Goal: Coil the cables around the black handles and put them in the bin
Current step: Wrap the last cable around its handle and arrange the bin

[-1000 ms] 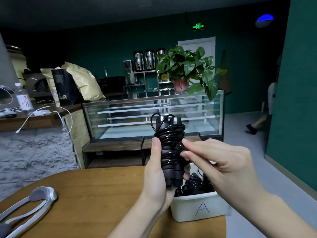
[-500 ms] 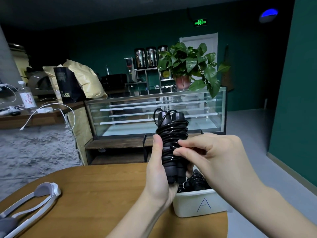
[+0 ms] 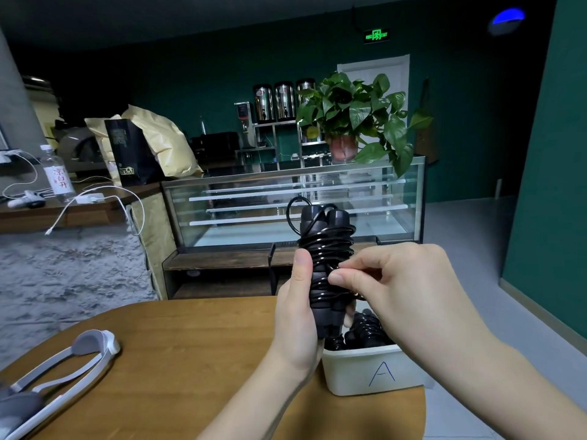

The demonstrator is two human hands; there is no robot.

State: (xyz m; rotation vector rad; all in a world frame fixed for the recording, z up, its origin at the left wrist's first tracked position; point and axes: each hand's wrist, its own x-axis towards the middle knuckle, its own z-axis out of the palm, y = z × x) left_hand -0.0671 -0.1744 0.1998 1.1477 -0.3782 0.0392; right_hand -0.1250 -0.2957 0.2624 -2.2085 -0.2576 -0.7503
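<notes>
A white headband (image 3: pixel 63 369) lies on the wooden table (image 3: pixel 178 360); potted plant (image 3: pixel 352 122) tops the glass case (image 3: pixel 295 204).

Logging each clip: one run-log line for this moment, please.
left hand: grips black cable-wrapped handles | right hand: pinches cable | white plastic bin: holds coiled bundles

Dim room, sharp foreground, wide-angle bending at the edges.

Round wooden table (image 3: pixel 178 360) with white bin (image 3: pixel 374 373) and grey headset (image 3: pixel 73 360).
</notes>
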